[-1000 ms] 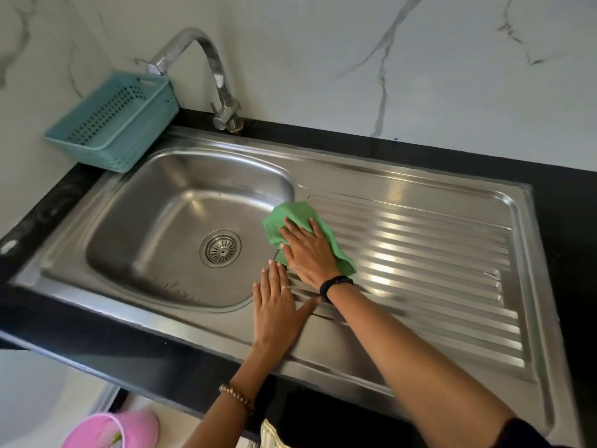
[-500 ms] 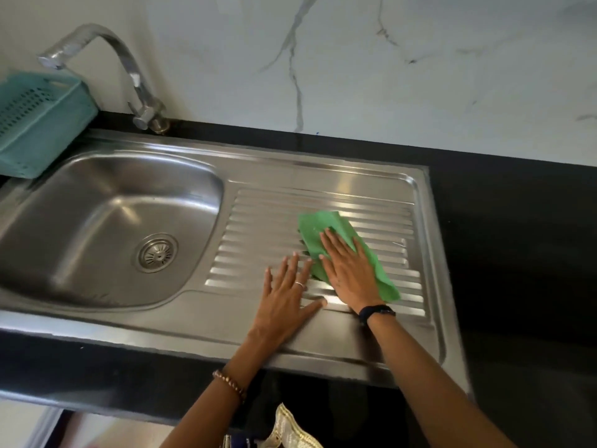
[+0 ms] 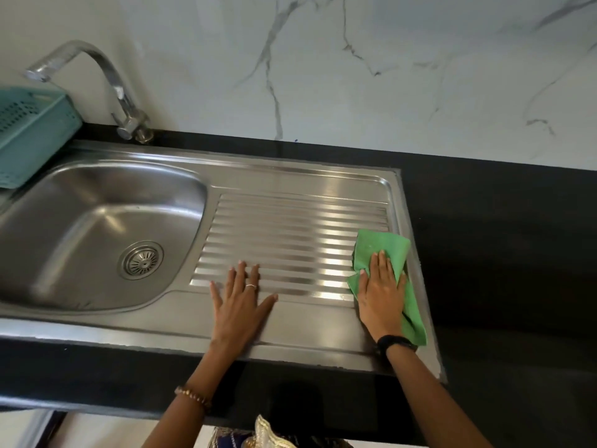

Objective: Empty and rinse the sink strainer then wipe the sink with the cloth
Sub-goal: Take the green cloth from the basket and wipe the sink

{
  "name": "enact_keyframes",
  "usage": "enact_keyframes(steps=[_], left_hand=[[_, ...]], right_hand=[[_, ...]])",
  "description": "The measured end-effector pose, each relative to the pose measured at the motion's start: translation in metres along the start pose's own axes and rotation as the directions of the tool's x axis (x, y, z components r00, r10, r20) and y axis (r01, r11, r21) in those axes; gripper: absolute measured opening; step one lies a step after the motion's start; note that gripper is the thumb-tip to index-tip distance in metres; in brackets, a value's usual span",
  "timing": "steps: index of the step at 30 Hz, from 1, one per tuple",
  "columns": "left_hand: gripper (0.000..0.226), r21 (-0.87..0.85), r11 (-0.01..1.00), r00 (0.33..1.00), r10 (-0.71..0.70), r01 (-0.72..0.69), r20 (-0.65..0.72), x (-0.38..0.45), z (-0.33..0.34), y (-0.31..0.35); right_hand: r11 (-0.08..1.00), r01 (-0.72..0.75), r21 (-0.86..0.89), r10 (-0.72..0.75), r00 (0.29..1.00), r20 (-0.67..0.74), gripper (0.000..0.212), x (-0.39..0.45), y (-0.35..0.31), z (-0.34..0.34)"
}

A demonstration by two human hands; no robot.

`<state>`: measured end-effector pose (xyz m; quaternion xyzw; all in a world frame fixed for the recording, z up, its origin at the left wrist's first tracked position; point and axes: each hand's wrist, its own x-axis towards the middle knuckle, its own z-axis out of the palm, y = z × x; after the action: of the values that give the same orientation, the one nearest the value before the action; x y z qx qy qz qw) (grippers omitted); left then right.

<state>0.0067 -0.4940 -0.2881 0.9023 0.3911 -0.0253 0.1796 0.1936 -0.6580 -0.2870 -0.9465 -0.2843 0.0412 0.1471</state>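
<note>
Green microfibre cloth (image 3: 384,250) pressed flat at the drainboard's (image 3: 284,227) three-o'clock edge.
Head view: right hand (image 3: 381,295) flat on it, fingers straight, for wiping; left hand (image 3: 240,302) splayed at six o'clock, probably bracing; strainer (image 3: 141,260) seated at nine o'clock, in the basin (image 3: 80,221).

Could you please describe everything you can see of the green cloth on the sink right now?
The green cloth looks like a thin, soft fabric, crumpled and loosely folded. It lies flat at the right end of the ribbed drainboard, its right edge over the sink's raised rim. The right hand presses on its middle with straight fingers, hiding part of it; a strip runs back beside the wrist. The left hand does not touch it.
</note>
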Motion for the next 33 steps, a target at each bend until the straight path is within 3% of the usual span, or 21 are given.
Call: enact_keyframes(steps=[3, 6, 13, 17, 22, 24, 28, 33], left_hand=[[0.081, -0.005, 0.998, 0.998, -0.06, 0.06, -0.002, 0.0, -0.006, 0.003], [0.088, -0.023, 0.993, 0.993, -0.112, 0.113, 0.028, 0.001, -0.011, 0.005], [0.095, -0.043, 0.997, 0.991, -0.06, 0.065, 0.118, 0.006, -0.012, 0.012], [0.101, -0.021, 0.996, 0.99, -0.083, 0.086, 0.113, 0.006, -0.013, 0.004], [0.108, -0.021, 0.99, 0.987, -0.137, 0.139, 0.088, 0.003, -0.025, -0.028], [0.106, -0.013, 0.986, 0.982, -0.167, 0.168, 0.084, 0.0, -0.033, -0.05], [0.1, -0.031, 0.982, 0.979, -0.183, 0.186, 0.088, -0.005, -0.046, -0.085], [0.094, -0.043, 0.997, 0.992, -0.062, 0.067, 0.109, -0.014, -0.046, -0.095]], right_hand=[[0.999, -0.028, -0.044, 0.026, 0.999, -0.046, 0.049, -0.009, 0.011, -0.002], [0.998, -0.003, -0.057, 0.003, 1.0, 0.003, 0.05, -0.006, 0.003, -0.002], [0.942, 0.331, 0.06, -0.336, 0.927, 0.164, 0.051, 0.019, -0.103, 0.019], [0.873, 0.479, 0.088, -0.485, 0.839, 0.244, 0.051, 0.034, -0.162, 0.035], [0.69, 0.72, 0.079, -0.702, 0.638, 0.318, 0.049, 0.038, -0.184, 0.053], [0.653, 0.751, 0.1, -0.735, 0.597, 0.321, 0.05, 0.033, -0.191, 0.06], [0.686, 0.722, 0.088, -0.714, 0.645, 0.273, 0.051, 0.018, -0.191, 0.07], [0.758, 0.651, 0.046, -0.638, 0.725, 0.261, 0.052, 0.011, -0.17, 0.074]])
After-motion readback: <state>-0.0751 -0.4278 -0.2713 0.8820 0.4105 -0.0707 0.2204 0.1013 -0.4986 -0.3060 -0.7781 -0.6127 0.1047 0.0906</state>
